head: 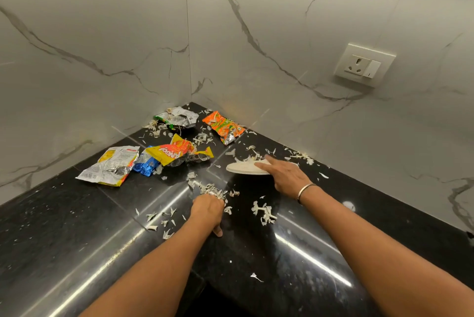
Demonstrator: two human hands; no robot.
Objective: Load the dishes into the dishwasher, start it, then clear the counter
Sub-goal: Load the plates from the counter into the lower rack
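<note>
Left hand (208,207) is curled knuckles-down on the black counter (77,226), fingers bunched around a heap of pale vegetable scraps (211,191); right hand (284,174) lies flat, gripping nothing, over a tilted white plate (243,167) carrying a few scraps. Back in the corner sit empty snack wrappers: a yellow one (177,152) with upside-down lettering I can't read, an orange packet (224,126), a silver-lined one (110,169).
</note>
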